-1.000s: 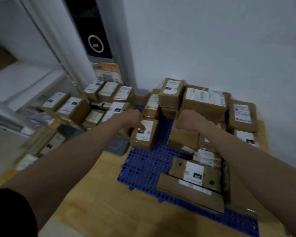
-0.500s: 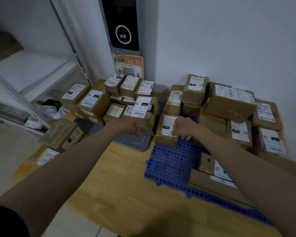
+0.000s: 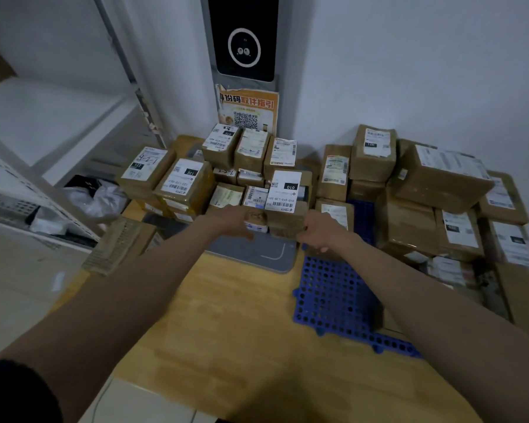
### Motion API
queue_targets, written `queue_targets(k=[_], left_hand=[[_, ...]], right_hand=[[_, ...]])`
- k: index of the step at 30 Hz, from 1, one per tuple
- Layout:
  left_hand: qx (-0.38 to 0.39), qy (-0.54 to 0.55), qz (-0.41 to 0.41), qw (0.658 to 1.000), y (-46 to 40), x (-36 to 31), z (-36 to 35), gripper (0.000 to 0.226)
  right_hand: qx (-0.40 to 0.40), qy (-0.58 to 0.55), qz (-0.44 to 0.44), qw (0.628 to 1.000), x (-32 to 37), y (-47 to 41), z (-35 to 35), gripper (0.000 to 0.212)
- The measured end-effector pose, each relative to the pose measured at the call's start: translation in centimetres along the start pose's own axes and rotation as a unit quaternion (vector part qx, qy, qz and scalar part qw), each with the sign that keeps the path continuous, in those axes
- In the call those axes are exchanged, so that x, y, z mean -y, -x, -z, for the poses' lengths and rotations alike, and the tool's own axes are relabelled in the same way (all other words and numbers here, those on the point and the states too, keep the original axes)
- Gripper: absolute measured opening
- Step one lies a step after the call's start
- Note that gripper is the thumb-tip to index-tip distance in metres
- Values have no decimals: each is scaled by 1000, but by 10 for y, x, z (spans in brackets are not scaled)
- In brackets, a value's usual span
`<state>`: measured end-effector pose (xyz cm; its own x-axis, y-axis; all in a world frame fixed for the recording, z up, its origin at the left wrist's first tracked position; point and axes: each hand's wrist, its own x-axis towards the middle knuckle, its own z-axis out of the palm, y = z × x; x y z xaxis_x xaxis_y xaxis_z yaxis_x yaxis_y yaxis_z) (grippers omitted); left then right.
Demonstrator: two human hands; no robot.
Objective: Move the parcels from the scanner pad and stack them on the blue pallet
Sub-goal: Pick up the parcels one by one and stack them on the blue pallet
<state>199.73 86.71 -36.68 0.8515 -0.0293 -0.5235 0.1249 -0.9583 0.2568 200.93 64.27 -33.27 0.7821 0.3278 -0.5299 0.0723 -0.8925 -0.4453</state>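
A brown parcel with a "010" label [image 3: 284, 190] stands at the front of a heap of brown parcels [image 3: 190, 184] on the grey scanner pad [image 3: 257, 254]. My left hand [image 3: 234, 219] grips its lower left side, in front of a smaller parcel [image 3: 256, 221]. At its lower right corner my right hand [image 3: 319, 232] holds on with curled fingers. To the right lies the blue pallet [image 3: 333, 294], its near left part bare. Stacked parcels [image 3: 409, 227] fill its back and right side.
The pad and pallet lie on a wooden table [image 3: 226, 331]. A scanner tower [image 3: 245, 47] with an orange poster [image 3: 248, 111] rises behind the pad. A white shelf rack [image 3: 28, 178] stands at the left, with a flat ribbed package [image 3: 116, 245] leaning near the table's left edge.
My view swung left from the pallet to the scanner pad. My right hand moved off the pallet's parcels to the "010" parcel, and both hands closed in on it.
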Motion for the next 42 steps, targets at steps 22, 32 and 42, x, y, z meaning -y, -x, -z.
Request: queue_targets(k=[22, 32, 42], left_hand=[[-39, 185, -65, 980, -71, -36, 8, 65], [-84, 208, -70, 972, -42, -68, 25, 57], [-101, 215, -111, 965, -48, -162, 5, 50]], right_hand=[[-66, -15, -18, 998, 2, -67, 1, 39], [-230, -133, -13, 964, -15, -37, 15, 32], [-255, -181, -59, 948, -98, -5, 46, 43]])
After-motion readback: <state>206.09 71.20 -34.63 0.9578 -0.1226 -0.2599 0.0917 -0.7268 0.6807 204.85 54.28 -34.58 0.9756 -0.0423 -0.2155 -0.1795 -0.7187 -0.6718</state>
